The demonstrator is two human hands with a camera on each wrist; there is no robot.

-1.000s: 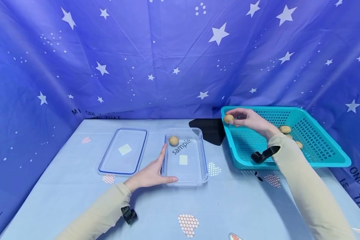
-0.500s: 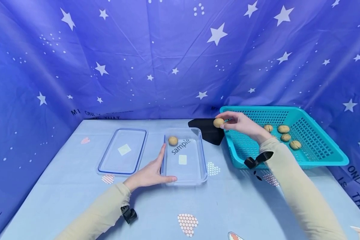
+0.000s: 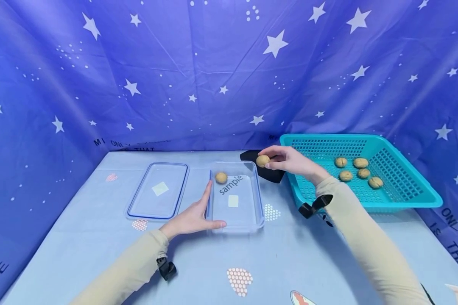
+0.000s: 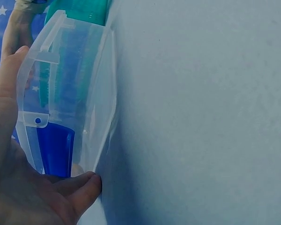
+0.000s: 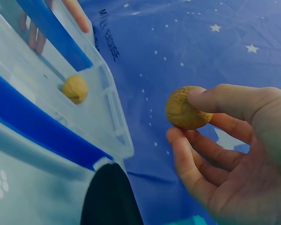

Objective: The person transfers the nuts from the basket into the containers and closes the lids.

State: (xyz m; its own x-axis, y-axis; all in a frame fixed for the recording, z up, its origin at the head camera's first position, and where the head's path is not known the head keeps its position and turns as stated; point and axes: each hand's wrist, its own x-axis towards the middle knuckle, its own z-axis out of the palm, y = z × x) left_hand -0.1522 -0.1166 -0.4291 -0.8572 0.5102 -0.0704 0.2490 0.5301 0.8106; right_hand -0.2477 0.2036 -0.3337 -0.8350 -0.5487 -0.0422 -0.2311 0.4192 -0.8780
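1. Since a second ago, my right hand (image 3: 290,160) has carried the walnut (image 3: 262,160) out of the teal basket (image 3: 404,199) and now holds it over the black patch (image 3: 269,174), just off the far right corner of the clear container (image 3: 256,212)
2. My thumb and fingertips pinch that walnut, clear of any surface
3. My left hand (image 3: 192,218) has not moved: straight fingers lie along the container's left wall, thumb pressing its near edge
4. One walnut in the container (image 3: 221,177) lies at its far left corner
5. Five more walnuts (image 3: 360,162) sit toward the basket's far side
6. Left of the container, the lid (image 3: 158,190) lies flat on the tabletop (image 3: 213,262)
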